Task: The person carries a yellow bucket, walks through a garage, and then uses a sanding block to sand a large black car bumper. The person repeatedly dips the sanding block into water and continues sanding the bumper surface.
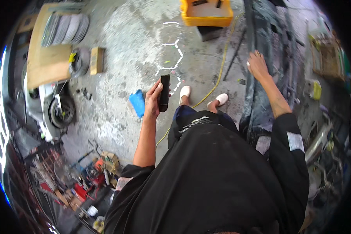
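Note:
A long, narrow black block (164, 93) is upright in my left hand (154, 97), the thumb across its near face and the fingers wrapped behind. Its exact kind does not show. To the right, my right hand (258, 64) is at a long, dark, dusty panel (267, 93) that looks like a vehicle part. The fingers of that hand are curled together, and a small white spot shows beside them. Whatever they may hold is hidden. On the floor left of my left hand lies a blue cloth or bag (137, 103).
A yellow hose (223, 64) crosses the floor by my feet. Ahead stands a yellow tub (206, 20) of cloudy liquid. To the left are a cardboard sheet (46, 64), a wheel (61, 111) and tools. Crates and scrap lie right of the panel.

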`<action>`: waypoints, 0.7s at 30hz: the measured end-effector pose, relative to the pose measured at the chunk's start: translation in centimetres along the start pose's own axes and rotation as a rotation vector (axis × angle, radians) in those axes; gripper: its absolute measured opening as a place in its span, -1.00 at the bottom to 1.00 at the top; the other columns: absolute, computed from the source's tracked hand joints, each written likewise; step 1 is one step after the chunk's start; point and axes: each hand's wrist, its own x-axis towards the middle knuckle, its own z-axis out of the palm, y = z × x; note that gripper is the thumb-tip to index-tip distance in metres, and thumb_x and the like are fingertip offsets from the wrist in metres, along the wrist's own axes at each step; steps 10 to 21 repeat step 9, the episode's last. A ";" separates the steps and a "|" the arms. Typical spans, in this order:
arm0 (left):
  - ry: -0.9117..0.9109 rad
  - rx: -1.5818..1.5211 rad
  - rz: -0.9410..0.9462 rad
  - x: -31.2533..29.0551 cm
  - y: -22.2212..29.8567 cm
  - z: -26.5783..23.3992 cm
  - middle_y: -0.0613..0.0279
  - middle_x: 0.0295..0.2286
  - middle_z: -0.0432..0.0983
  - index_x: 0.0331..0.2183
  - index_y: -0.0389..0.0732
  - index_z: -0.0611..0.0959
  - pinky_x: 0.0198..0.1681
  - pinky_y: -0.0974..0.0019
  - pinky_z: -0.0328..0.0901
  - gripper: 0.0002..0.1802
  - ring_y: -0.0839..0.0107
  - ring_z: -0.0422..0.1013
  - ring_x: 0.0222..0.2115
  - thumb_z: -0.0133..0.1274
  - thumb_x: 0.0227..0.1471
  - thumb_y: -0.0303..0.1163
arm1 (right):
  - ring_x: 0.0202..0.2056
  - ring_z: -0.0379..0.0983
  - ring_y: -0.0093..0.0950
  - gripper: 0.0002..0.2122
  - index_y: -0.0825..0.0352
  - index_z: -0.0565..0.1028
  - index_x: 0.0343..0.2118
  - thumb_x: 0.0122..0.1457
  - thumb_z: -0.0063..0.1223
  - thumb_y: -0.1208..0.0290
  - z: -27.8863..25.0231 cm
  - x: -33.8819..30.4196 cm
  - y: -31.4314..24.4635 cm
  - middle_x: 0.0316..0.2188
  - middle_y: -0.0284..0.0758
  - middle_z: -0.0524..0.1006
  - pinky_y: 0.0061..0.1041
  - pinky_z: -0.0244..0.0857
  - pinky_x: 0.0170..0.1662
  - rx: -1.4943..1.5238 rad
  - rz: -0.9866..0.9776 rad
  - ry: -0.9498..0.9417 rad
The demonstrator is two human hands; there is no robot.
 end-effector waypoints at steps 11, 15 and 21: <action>0.421 -0.051 0.006 -1.5 -6.4 -15.1 0.25 -0.13 0.65 0.21 -0.21 0.55 -0.21 0.31 0.52 -0.45 0.46 0.58 -0.25 0.20 0.24 -0.25 | 0.11 0.35 -0.19 -0.71 0.21 0.69 -0.20 -0.05 0.35 0.35 -0.5 0.9 -0.3 -0.16 -0.24 0.52 -0.18 0.20 0.15 0.199 0.090 -0.117; 0.421 -0.051 0.006 -1.5 -6.4 -15.1 0.25 -0.13 0.65 0.21 -0.21 0.55 -0.21 0.31 0.52 -0.45 0.46 0.58 -0.25 0.20 0.24 -0.25 | 0.11 0.35 -0.19 -0.71 0.21 0.69 -0.20 -0.05 0.35 0.35 -0.5 0.9 -0.3 -0.16 -0.24 0.52 -0.18 0.20 0.15 0.199 0.090 -0.117; 0.421 -0.051 0.006 -1.5 -6.4 -15.1 0.25 -0.13 0.65 0.21 -0.21 0.55 -0.21 0.31 0.52 -0.45 0.46 0.58 -0.25 0.20 0.24 -0.25 | 0.11 0.35 -0.19 -0.71 0.21 0.69 -0.20 -0.05 0.35 0.35 -0.5 0.9 -0.3 -0.16 -0.24 0.52 -0.18 0.20 0.15 0.199 0.090 -0.117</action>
